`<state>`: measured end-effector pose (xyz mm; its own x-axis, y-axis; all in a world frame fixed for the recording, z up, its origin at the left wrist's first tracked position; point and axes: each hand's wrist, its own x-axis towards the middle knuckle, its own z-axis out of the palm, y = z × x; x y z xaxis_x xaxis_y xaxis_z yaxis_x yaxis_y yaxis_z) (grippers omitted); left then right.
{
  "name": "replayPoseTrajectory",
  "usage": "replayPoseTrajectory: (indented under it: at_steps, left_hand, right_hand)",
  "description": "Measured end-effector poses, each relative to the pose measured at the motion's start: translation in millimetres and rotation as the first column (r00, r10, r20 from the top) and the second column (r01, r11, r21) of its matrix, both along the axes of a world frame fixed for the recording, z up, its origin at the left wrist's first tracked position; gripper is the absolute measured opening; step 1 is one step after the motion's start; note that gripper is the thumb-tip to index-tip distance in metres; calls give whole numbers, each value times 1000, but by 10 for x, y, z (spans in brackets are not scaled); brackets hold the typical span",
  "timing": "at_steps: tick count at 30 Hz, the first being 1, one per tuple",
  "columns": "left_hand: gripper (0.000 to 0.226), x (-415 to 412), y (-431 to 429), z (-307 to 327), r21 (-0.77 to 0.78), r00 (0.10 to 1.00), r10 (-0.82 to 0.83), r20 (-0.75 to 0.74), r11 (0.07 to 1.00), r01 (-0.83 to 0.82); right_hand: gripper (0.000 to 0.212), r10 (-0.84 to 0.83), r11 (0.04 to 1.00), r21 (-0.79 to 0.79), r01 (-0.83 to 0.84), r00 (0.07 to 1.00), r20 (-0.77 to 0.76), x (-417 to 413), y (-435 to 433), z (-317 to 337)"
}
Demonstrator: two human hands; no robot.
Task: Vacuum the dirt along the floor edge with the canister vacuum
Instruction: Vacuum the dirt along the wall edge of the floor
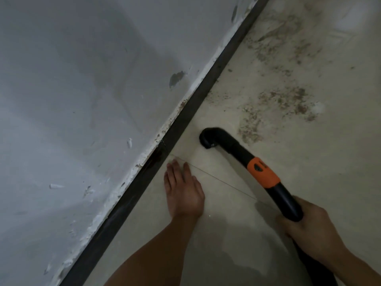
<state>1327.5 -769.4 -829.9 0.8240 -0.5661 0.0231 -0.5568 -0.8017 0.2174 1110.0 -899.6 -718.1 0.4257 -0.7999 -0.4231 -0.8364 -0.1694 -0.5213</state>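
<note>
Right hand (pixel 311 230) wraps its fingers (pixel 287 227) round the rear of the black plastic vacuum tube (pixel 237 147) with an orange collar (pixel 262 172). The tube's bent mouth points down at the beige tiled floor (pixel 226 213) near its wall edge; contact cannot be told. Left hand (pixel 183 193) lies flat on the floor, fingers straight, just beside the dark skirting strip (pixel 185 116) under the scuffed grey-white wall (pixel 82 100). Brown dirt patches (pixel 288 100) speckle the floor beyond the mouth, from the wall edge outward.
</note>
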Motion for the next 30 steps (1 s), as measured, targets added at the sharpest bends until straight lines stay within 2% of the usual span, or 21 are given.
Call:
replayPoseTrajectory:
  at_steps: [5,8,11,14,18,23,27,30]
  left_hand:
    - [53,-14,-33,16,-29,1000,-14,-4,999,14]
    - [50,9,-8,-17,-15,1000,-23,2,1000,23]
    - [50,5,16,-37,-2,1000,-23,2,1000,23]
    - [50,24,9,-21,18,999,-35,4,999,35]
    - [52,47,17,-1,23,1000,-24,-17,999,25]
    - [53,51,28,1,24,999,-34,-12,999,35]
    - [53,19,2,41,3,1000,-16,-18,1000,16]
    - [56,-6,3,75,33,1000,-17,-21,999,18]
  right_hand:
    - [22,-109,985,-130,116,993,54,795,-613,-77]
    - [24,-140,989,-29,147,977,160,1270,-768,-91]
    - [17,-143,990,44,137,973,183,1331,-651,-89]
    - [14,-69,995,78,59,988,136,1007,-471,-35]
    - [26,67,994,84,-68,998,17,505,-196,68]
    - [21,-44,998,47,48,996,-77,-231,-43,155]
    - [27,-138,988,52,145,984,-116,-897,48,190]
    - [24,-244,969,4,246,966,-89,-1168,71,175]
